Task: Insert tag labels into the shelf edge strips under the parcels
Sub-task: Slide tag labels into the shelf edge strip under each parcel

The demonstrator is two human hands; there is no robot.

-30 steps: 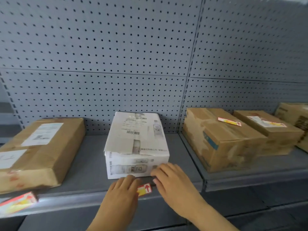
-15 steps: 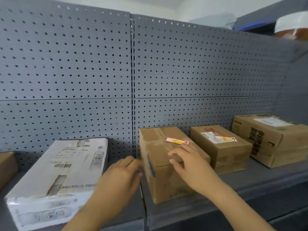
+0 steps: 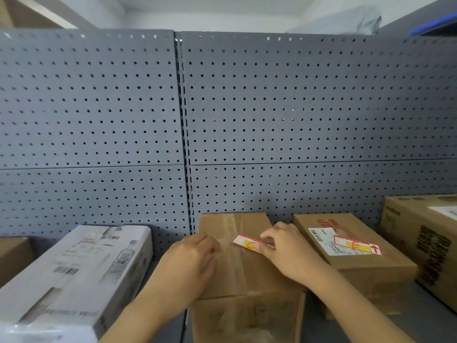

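A brown cardboard parcel (image 3: 237,276) stands on the grey shelf in front of me. On its top lies a red, white and yellow tag label (image 3: 246,243). My right hand (image 3: 288,251) pinches the right end of that label with thumb and fingers. My left hand (image 3: 193,261) rests on the parcel's left top edge, fingers loosely curved. A second tag label (image 3: 356,245) lies on the brown parcel (image 3: 358,261) to the right. The shelf edge strip is out of view below.
A white parcel (image 3: 74,276) with bottle pictures lies to the left, and a brown box corner (image 3: 12,256) at the far left. A printed carton (image 3: 425,241) stands at the far right. Grey pegboard (image 3: 222,120) backs the shelf.
The view has swung right and up, away from the white parcel and the shelf strip. Both hands left the strip; my right hand reached the label on the brown parcel and pinches it.
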